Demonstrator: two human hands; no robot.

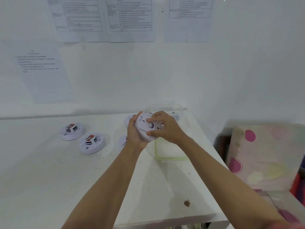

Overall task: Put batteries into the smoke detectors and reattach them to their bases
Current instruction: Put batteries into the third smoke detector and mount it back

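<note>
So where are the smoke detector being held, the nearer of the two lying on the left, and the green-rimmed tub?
held smoke detector (141, 129): head view, left part of its bare white face.
nearer left detector (91, 141): head view, its raised centre.
green-rimmed tub (173, 158): head view, near rim.

The scene is lit brightly and evenly, and everything is tinted a pale blue-white. The wall (247, 71) and the desk (49, 179) are almost washed out. Soft grey shadows are thrown on the desk under the two arms (115, 179), so the light is seen to come from above. The printed sheets (130, 19) on the wall are too faded and fuzzy to be read. The smoke detector (142, 129) held in the middle is a little smeared. At the right edge the spotted cloth (264, 154) is blurred and stretched, and the desk's back edge is bent by the wide lens.
</note>
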